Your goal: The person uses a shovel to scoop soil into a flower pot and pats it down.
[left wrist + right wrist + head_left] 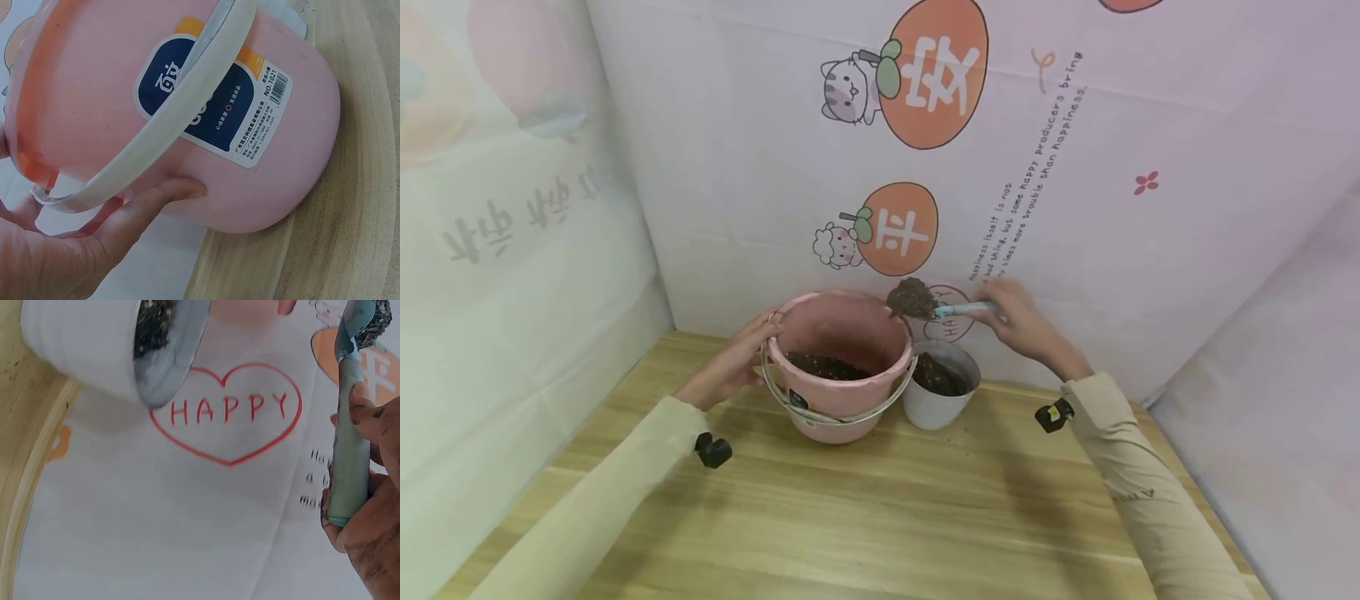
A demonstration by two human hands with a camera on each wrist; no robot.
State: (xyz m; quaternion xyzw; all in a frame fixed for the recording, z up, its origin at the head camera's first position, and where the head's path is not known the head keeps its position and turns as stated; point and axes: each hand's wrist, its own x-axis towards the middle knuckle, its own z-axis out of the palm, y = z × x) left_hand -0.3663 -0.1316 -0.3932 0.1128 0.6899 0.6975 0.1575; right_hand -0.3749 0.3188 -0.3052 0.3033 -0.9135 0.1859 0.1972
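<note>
A pink bucket [842, 404] with a pale carrying handle [159, 131] stands on the table, dark soil [826, 367] inside it. My left hand [739, 360] grips the bucket's left rim, the thumb [181, 189] lying against its outer wall. In my right hand [1021, 323] I hold a small trowel by its light blue handle [350, 450]. A heap of dark soil [912, 298] sits on the trowel, above the bucket's right rim. Just right of the bucket is a white pot [936, 412], also with soil in it; the trowel hangs higher than this pot.
Behind the bucket and pot rises a white printed cloth [737, 167], and more white cloth flanks both sides. The wood-grain table [880, 517] extends toward me. A few soil crumbs lie near the white pot. Each sleeve cuff carries a black wrist camera [713, 451].
</note>
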